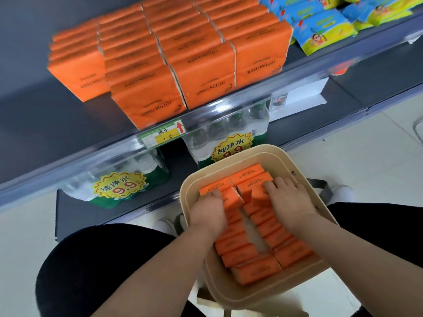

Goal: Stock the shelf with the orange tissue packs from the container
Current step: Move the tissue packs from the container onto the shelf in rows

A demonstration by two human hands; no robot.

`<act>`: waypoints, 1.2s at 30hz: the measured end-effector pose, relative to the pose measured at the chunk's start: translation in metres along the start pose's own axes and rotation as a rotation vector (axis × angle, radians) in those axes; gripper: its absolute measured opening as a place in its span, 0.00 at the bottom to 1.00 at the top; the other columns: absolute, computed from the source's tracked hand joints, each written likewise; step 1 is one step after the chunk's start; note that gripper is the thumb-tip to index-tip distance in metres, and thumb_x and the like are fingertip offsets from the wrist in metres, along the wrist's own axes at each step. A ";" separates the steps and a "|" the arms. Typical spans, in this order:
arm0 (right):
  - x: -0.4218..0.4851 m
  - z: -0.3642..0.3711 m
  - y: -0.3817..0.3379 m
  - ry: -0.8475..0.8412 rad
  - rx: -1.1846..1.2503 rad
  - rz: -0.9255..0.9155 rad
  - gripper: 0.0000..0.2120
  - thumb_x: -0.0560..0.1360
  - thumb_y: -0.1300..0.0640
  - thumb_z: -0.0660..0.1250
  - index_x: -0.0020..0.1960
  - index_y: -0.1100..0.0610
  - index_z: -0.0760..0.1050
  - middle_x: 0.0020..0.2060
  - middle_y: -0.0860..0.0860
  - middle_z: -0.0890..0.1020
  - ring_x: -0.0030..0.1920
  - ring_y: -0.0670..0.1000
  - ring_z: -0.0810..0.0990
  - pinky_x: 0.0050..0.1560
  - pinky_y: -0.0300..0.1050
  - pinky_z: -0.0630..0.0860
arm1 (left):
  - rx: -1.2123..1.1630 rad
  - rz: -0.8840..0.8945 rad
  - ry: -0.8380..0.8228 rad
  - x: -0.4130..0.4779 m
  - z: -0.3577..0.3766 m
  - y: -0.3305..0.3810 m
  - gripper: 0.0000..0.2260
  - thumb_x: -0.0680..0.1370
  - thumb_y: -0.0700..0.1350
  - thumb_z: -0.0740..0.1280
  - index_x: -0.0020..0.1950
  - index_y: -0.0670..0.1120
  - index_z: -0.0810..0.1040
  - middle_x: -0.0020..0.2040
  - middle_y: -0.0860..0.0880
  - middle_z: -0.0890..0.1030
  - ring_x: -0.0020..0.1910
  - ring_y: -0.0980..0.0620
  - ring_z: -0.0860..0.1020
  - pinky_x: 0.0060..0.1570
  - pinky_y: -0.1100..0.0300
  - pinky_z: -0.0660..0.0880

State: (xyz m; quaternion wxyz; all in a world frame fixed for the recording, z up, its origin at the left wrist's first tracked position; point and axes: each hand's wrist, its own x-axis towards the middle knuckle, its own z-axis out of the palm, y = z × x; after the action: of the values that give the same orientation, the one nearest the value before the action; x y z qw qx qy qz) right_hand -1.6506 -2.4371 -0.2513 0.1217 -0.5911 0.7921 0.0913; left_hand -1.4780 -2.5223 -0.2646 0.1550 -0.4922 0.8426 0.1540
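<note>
Both hands' fingers (211, 196) curled on orange tissue packs (242, 248), beige container (286, 165)

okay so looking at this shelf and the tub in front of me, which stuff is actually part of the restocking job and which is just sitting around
Part of the job:
orange tissue packs in the tub
beige container
orange packs already on the shelf
left hand and right hand, both on packs in the tub

Just sitting around:
blue and yellow packets
bottled water packs
price tag

Both hands (249, 207) in beige container (231, 291), gripping orange tissue packs (246, 245)
</note>
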 end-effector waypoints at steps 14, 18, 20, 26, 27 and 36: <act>-0.051 -0.145 -0.051 0.402 -0.068 -0.137 0.25 0.73 0.61 0.60 0.69 0.49 0.63 0.60 0.51 0.72 0.63 0.54 0.70 0.60 0.51 0.66 | -0.068 0.057 0.518 -0.098 -0.163 -0.036 0.15 0.72 0.42 0.65 0.58 0.45 0.73 0.54 0.43 0.78 0.53 0.41 0.78 0.46 0.52 0.75; -0.055 -0.195 -0.075 0.553 -0.069 -0.193 0.26 0.73 0.61 0.61 0.69 0.50 0.64 0.61 0.51 0.72 0.63 0.56 0.70 0.58 0.52 0.66 | -0.078 -0.030 0.619 -0.121 -0.209 -0.065 0.19 0.72 0.44 0.65 0.63 0.45 0.70 0.56 0.43 0.77 0.55 0.41 0.77 0.47 0.52 0.74; -0.049 -0.215 -0.087 0.595 -0.072 -0.214 0.25 0.73 0.61 0.62 0.68 0.50 0.64 0.60 0.52 0.72 0.62 0.56 0.71 0.57 0.52 0.67 | -0.068 -0.083 0.649 -0.126 -0.229 -0.079 0.17 0.73 0.42 0.65 0.61 0.44 0.69 0.55 0.42 0.78 0.54 0.40 0.77 0.44 0.53 0.72; -0.016 -0.250 -0.119 0.626 -0.032 -0.257 0.27 0.72 0.64 0.62 0.69 0.52 0.63 0.61 0.53 0.72 0.62 0.57 0.70 0.59 0.54 0.66 | -0.058 -0.202 0.586 -0.110 -0.255 -0.121 0.16 0.74 0.41 0.63 0.62 0.42 0.68 0.54 0.41 0.79 0.54 0.39 0.77 0.44 0.52 0.71; -0.008 -0.255 -0.123 0.644 -0.019 -0.265 0.27 0.72 0.64 0.61 0.69 0.52 0.63 0.61 0.53 0.73 0.63 0.57 0.70 0.59 0.54 0.66 | -0.058 -0.214 0.573 -0.102 -0.258 -0.128 0.16 0.75 0.40 0.63 0.62 0.42 0.68 0.54 0.41 0.79 0.53 0.40 0.77 0.44 0.52 0.71; 0.072 -0.303 -0.145 0.716 0.029 -0.248 0.29 0.71 0.66 0.60 0.70 0.49 0.64 0.61 0.53 0.73 0.64 0.57 0.67 0.61 0.56 0.63 | 0.004 -0.296 0.607 -0.035 -0.295 -0.175 0.16 0.74 0.34 0.60 0.62 0.41 0.70 0.54 0.40 0.78 0.59 0.41 0.73 0.44 0.53 0.69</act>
State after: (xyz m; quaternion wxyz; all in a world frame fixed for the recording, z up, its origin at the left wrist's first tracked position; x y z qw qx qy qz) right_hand -1.5563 -2.6313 0.0158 -0.1445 -0.6751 0.7082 -0.1478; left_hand -1.3406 -2.6984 -0.0025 -0.0813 -0.6323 0.7700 -0.0254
